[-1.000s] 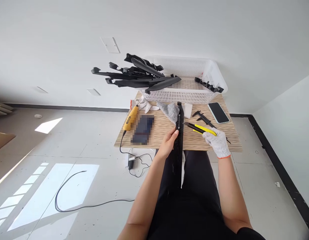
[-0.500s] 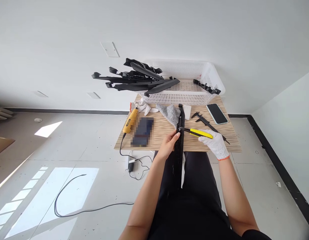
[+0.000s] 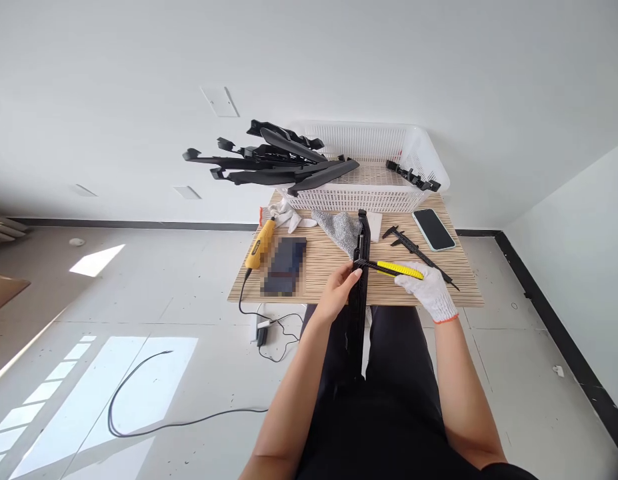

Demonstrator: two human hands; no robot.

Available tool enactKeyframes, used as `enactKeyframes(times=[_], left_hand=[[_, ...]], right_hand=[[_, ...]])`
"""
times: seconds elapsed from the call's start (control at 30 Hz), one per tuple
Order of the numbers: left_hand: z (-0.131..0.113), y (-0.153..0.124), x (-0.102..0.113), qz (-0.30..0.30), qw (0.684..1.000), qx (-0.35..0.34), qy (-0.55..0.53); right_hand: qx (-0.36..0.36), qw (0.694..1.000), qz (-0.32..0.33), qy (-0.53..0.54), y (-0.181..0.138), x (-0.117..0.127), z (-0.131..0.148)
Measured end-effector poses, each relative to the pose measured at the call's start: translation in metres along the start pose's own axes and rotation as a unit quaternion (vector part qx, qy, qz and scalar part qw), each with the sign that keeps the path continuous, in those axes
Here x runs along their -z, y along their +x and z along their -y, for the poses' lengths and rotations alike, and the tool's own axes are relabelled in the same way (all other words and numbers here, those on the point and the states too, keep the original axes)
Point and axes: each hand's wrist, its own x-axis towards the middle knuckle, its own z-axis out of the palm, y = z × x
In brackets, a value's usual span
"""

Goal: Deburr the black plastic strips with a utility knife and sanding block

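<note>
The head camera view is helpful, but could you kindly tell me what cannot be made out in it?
In the head view:
Left hand: partly hidden behind the black strip.
Yellow-and-black tool: tip too small and dark against the strip to tell its exact contact.
Dark blue item: details lost to pixelation.
Brown panel: cut off by the left edge.

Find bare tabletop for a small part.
Striped tan table: one patch between the pixelated dark-blue rectangle, grey cloth and long black plastic part; a smaller one bounded by that part, the black caliper and yellow-black handheld tool. Crowded: left, yellow corded tool and white knit glove; right, black-screened phone beside the caliper.
</note>
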Motion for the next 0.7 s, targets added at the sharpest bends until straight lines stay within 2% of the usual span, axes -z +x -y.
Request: enactKeyframes(times=[0.03, 0.17, 0.27, 0.4, 0.53, 0.67, 0.7], left_hand=[[-0.0001, 0.0001, 0.0000, -0.004, 1.000, -0.004, 0.005], [-0.0005, 0.0006, 0.0006, -0.004, 1.000, -0.011, 0.009], [-0.0004, 0.0008, 0.0008, -0.012, 1.000, -0.009, 0.016], [0.0005, 0.0017, -0.0008, -0.015, 1.000, -0.018, 0.001], [0.0003, 0.0022, -0.0020, -0.017, 1.000, -0.024, 0.003], [-0.0021, 0.0012, -0.0019, -0.010, 1.000, -0.016, 0.011], [-0.0025, 0.0009, -0.0018, -0.011, 1.000, -0.016, 0.015]], right_hand=[[-0.001, 1.000, 0.007, -0.005, 0.0000, -0.0001, -0.0002], [0.017, 0.999, -0.039, 0.017, -0.0002, -0.0001, -0.0005], [0.014, 1.000, 0.005, 0.004, -0.0007, 0.0003, 0.0004], [0.007, 0.999, -0.045, 0.019, -0.0018, 0.0004, 0.0027], [-0.013, 1.000, -0.004, 0.008, -0.0024, 0.0005, 0.0048], [-0.014, 0.998, -0.042, 0.037, -0.0029, 0.0002, 0.0045], [-0.016, 0.998, -0.034, 0.043, -0.0030, 0.0002, 0.0040]])
